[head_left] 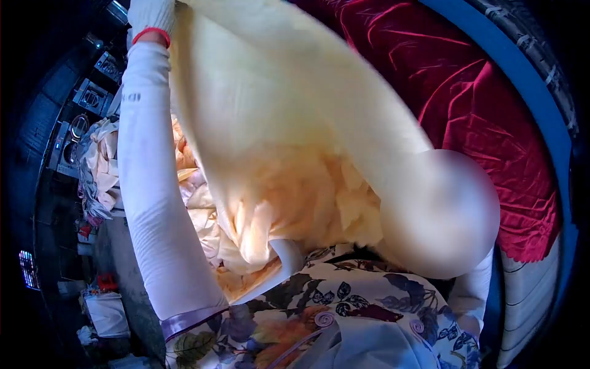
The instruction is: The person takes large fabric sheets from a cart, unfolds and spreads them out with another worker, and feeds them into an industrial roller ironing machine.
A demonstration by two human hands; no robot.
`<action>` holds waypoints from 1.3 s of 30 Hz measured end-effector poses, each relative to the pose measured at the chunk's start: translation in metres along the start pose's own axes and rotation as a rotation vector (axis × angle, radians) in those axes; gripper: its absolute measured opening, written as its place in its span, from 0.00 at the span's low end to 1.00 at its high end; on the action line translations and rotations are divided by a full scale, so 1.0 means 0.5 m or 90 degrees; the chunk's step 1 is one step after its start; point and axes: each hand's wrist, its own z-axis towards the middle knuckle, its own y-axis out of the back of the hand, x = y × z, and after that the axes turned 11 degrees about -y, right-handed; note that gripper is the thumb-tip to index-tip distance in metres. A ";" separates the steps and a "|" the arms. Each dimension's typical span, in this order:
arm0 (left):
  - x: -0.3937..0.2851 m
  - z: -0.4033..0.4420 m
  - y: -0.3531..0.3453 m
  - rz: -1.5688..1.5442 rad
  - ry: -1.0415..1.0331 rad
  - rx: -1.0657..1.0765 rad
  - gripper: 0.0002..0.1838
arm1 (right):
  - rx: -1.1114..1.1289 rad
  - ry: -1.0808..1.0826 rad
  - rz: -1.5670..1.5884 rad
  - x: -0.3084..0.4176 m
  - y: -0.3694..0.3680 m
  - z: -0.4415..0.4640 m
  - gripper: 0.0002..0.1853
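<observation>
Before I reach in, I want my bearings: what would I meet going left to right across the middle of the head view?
Heap of cream and peach cloth → white-sleeved left arm → large pale yellow cloth → shiny dark red cloth → curved blue band.

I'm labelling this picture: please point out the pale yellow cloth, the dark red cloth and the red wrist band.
Pale yellow cloth [264, 92]: head view, upper middle.
Dark red cloth [479, 114]: head view, creased middle.
Red wrist band [151, 29]: head view, upper edge.
</observation>
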 end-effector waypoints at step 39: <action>-0.169 -1.119 -0.372 -0.125 0.062 0.953 0.39 | -0.683 0.119 0.067 -0.491 0.150 -0.273 0.24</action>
